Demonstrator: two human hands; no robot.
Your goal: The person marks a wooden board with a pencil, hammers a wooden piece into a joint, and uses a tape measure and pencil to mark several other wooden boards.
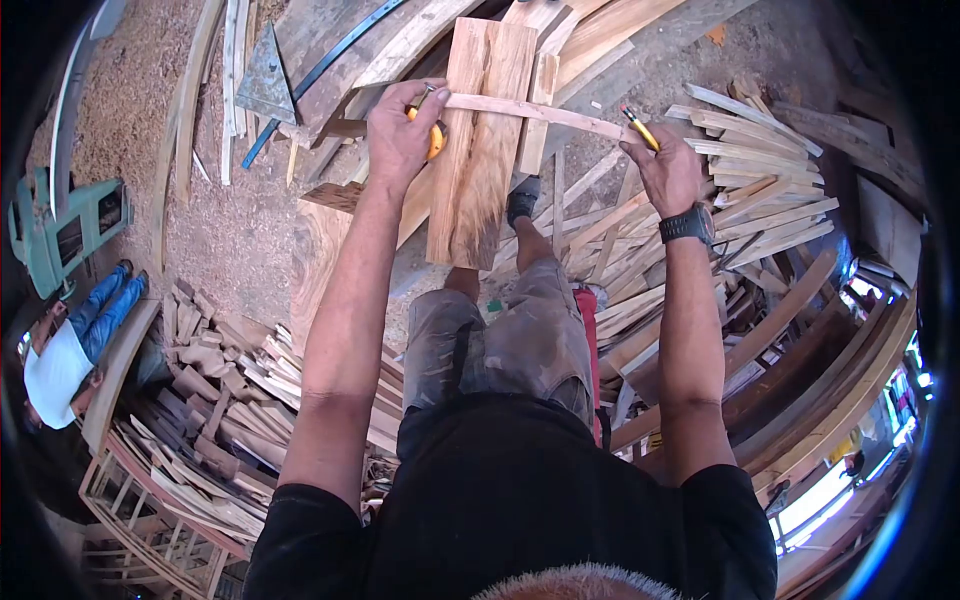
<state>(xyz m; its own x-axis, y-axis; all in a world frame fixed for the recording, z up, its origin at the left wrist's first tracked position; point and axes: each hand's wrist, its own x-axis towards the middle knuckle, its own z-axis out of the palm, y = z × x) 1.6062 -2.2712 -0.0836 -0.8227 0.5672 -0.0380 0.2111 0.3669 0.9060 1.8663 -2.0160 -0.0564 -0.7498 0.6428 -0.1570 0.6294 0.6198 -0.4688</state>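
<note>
the left hand (400, 135) is closed around a yellow tape measure (436, 140), thumb pressing the near end of a thin pale strip (530, 110). the strip runs from that grip across a board (480, 170) to the right hand (668, 175), which pinches a pencil (640, 128) with its tip at the strip's far end. the board lies under both grips, on stacked planks. a watch (688, 224) sits just behind the right grip. well below the left grip, a slatted wooden rack (135, 510) holds piled offcuts (215, 440). another person (65, 355) lies left of it.
</note>
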